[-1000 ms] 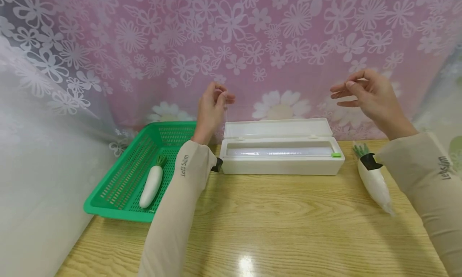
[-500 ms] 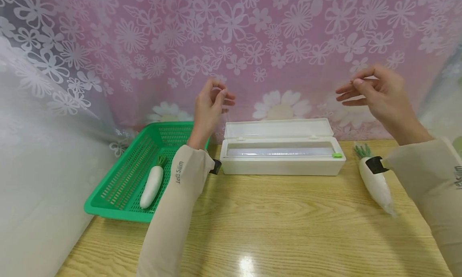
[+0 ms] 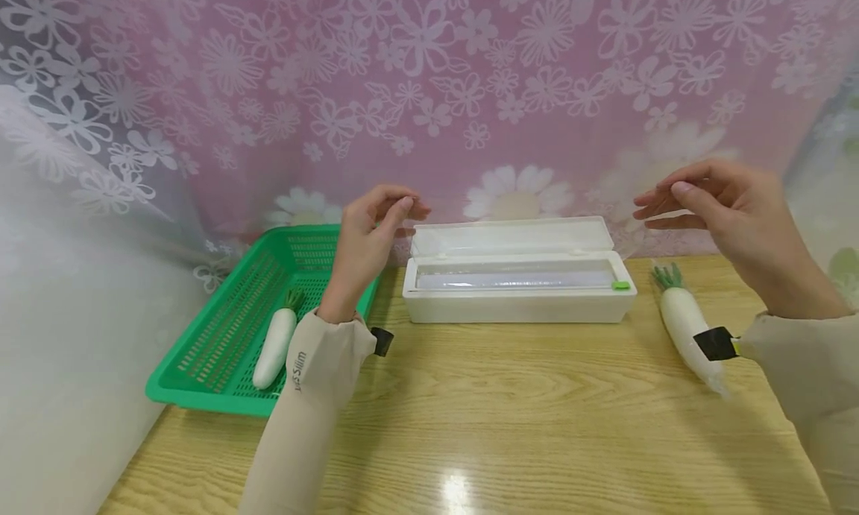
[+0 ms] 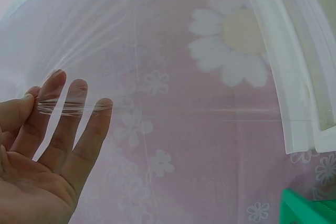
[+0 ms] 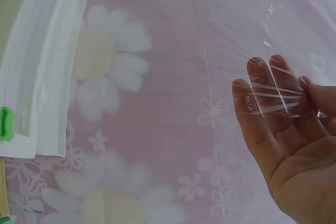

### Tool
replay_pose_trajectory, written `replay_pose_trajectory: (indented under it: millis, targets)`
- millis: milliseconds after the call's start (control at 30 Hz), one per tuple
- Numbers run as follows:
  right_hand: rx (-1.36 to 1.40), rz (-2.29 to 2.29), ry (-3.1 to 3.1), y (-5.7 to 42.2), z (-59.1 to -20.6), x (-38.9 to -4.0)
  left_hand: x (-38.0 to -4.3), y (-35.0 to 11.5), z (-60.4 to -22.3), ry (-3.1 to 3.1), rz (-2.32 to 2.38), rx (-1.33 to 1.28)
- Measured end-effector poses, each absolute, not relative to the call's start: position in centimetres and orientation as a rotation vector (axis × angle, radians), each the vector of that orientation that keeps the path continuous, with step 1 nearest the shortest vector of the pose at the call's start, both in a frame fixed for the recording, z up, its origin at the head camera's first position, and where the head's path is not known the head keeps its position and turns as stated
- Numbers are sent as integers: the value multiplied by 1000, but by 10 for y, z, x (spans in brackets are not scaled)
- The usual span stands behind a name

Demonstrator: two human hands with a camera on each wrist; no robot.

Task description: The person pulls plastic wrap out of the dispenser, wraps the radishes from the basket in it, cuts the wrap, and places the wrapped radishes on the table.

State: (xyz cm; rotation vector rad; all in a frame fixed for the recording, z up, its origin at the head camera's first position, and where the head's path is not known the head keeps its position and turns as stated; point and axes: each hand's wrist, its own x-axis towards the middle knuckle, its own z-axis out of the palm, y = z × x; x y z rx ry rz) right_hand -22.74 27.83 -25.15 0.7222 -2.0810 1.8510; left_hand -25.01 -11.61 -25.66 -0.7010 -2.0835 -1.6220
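A thin clear sheet of cling film [image 4: 79, 45] stretches between the two hands, raised behind and above a white dispenser box [image 3: 523, 308]. The left hand [image 3: 369, 239] pinches one corner between thumb and index finger; in the left wrist view the film creases across its other, spread fingers. At the opposite corner, the right hand [image 3: 748, 228] pinches the film in the same way, with bunched folds over its fingers [image 5: 256, 121]. The box's lid [image 3: 513, 237] stands up at the back, showing the film roll [image 3: 510, 279] inside. A green slider [image 3: 620, 285] sits at the box's right end.
A green basket [image 3: 177, 377] on the left holds a white radish [image 3: 274, 349] with trimmed green stems. Another radish [image 3: 683, 325], wrapped in film, lies on the wooden table [image 3: 510, 411] at right, below the right forearm. A flowered curtain [image 3: 429, 112] hangs behind.
Both hands have come down and toward the body, the left one slightly leftward and the right one rightward, still pinching the film. The box, basket and radishes stay in place.
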Motion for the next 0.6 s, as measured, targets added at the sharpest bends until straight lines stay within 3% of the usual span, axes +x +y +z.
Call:
replay_pose_trajectory:
  millis: [600]
  targets:
    - [751,1841,-1938,269,-239,-219,-247,-117,-246,-1982,-1581,-762]
